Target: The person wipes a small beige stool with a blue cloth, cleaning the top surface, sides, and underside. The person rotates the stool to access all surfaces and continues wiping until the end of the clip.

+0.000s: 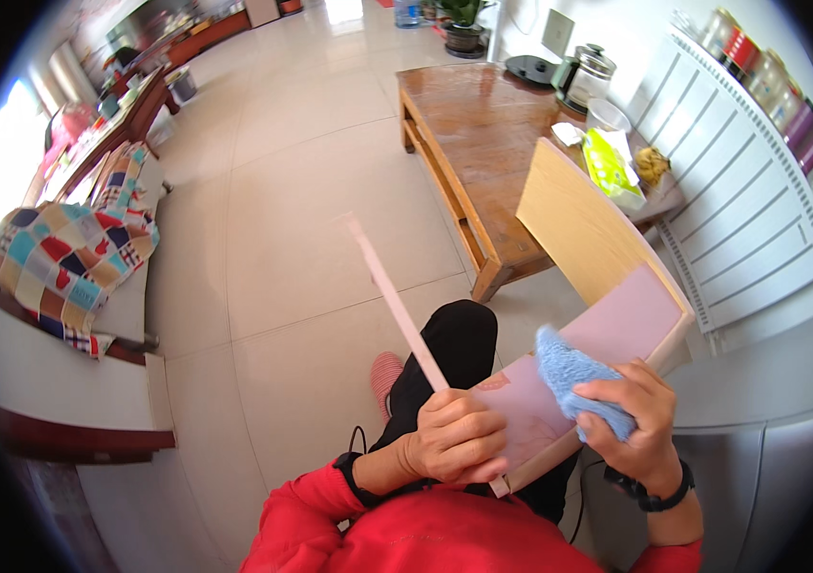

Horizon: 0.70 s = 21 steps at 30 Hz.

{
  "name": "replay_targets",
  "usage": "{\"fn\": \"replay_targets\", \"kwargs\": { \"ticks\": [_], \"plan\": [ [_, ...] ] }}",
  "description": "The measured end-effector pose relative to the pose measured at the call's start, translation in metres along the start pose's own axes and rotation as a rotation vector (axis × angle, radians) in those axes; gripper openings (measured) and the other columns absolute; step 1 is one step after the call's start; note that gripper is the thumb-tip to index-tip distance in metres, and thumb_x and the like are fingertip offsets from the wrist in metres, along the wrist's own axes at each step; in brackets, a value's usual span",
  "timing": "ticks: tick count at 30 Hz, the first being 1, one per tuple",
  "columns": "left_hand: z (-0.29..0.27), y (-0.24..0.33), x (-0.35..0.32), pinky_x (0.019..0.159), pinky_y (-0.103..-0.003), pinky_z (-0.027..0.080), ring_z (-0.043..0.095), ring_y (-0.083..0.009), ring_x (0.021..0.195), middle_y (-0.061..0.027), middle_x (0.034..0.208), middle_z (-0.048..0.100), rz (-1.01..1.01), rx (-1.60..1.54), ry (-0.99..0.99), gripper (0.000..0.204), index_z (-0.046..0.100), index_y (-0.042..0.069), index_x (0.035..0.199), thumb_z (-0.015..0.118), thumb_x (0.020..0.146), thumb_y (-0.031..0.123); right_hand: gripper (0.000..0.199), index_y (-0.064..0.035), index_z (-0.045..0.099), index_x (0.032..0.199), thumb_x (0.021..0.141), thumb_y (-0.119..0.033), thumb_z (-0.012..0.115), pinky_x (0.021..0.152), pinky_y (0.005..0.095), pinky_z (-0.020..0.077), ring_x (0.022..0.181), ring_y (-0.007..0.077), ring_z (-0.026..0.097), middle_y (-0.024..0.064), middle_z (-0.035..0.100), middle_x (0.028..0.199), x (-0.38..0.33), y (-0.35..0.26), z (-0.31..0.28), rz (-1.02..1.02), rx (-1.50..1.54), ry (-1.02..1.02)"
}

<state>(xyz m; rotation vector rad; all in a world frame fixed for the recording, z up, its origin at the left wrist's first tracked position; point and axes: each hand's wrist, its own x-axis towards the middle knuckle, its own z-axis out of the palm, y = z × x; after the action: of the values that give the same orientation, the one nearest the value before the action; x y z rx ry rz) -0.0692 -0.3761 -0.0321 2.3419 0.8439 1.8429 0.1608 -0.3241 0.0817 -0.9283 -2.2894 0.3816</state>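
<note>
My left hand point(459, 435) is wrapped round a long, narrow pink strip point(400, 307) near its lower end. The strip slants up and away to the left, over the floor. A crumpled light-blue cloth point(573, 368) is gripped in my right hand point(635, 411). The cloth rests against or just over the pink face of a drawer-like wooden piece point(621, 320) by my lap. Its far part is a bare wood-coloured panel, and a pale rim runs along its right side. I cannot tell whether the strip is joined to this piece, since my left hand covers the meeting place.
Ahead to the right stands a low wooden table point(459, 124) with a glass kettle point(590, 76), a green tissue pack point(612, 162) and a plastic cup point(607, 115). A white radiator point(745, 191) lines the right wall. At left, a patchwork cloth point(82, 253) drapes over furniture.
</note>
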Motion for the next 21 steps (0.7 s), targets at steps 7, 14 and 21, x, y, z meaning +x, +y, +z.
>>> {"fn": "replay_targets", "kwargs": {
  "ticks": [7,14,21],
  "plan": [
    [-0.013,0.021,0.033,0.111,-0.049,0.033,0.039,-0.0425,0.135,-0.0269,0.153,0.028,-0.406,-0.464,0.125,0.103,0.022,0.005,0.154,0.085,0.078,0.036,0.085,-0.0032,0.043,0.144,0.089,-0.066,0.059,0.108,0.049,0.0377,0.127,0.0439,0.049,0.0271,0.038,0.148,0.022,-0.055,0.024,-0.259,0.458,-0.431],
    [-0.087,0.039,-0.014,0.086,-0.04,0.056,0.065,-0.0289,0.098,-0.023,0.12,0.059,-1.065,-0.294,0.299,0.049,0.053,0.0,0.132,0.071,0.089,0.017,0.049,-0.0029,0.054,0.132,0.094,-0.031,0.066,0.102,0.0482,0.0434,0.12,0.0401,0.057,0.0242,0.059,0.131,0.02,-0.035,0.028,-0.113,0.224,-0.151],
    [-0.035,-0.003,-0.08,0.102,-0.049,0.042,0.049,-0.0436,0.125,-0.0258,0.143,0.043,-0.369,0.014,0.08,0.067,0.052,0.007,0.137,0.077,0.075,0.007,0.022,-0.0028,0.071,0.102,0.09,-0.02,0.063,0.095,0.0436,0.044,0.109,0.0343,0.061,0.0137,0.067,0.117,0.002,-0.004,0.04,0.003,-0.183,-0.16]
  ]
}}
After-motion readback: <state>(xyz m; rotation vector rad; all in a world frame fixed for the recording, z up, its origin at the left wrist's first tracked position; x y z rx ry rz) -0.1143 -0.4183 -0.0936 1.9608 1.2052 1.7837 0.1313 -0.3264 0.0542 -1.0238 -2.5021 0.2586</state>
